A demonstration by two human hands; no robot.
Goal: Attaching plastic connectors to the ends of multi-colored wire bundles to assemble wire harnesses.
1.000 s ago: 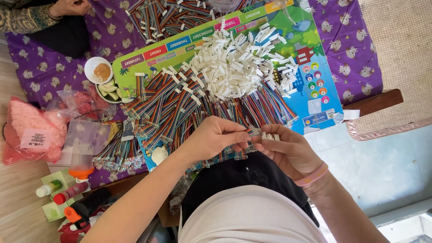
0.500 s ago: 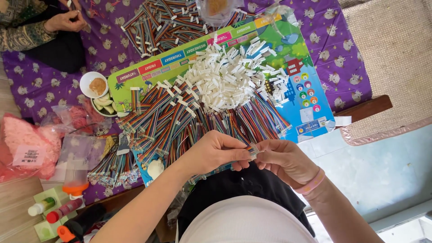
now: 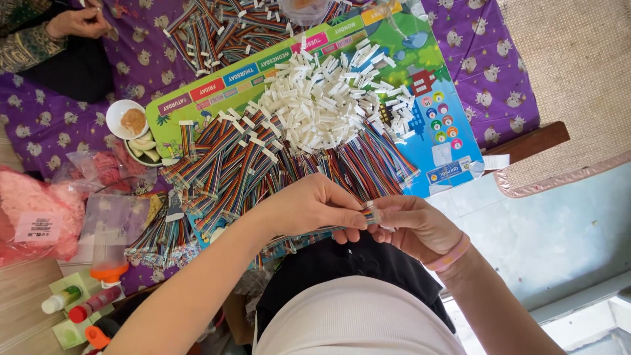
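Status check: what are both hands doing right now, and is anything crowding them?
Left hand and right hand both pinch one rainbow ribbon cable at its end. Pile of ribbon cables with white connectors lies just beyond. Another person's hand far off.

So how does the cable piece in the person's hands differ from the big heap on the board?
The held ribbon cable piece is a single one pinched between the left hand and right hand; the heap of ribbon cables holds many, lying loose on the colourful board. The held piece is mostly hidden by fingers; the heap lies spread out, white ends up top. Both show multicoloured striped wires.
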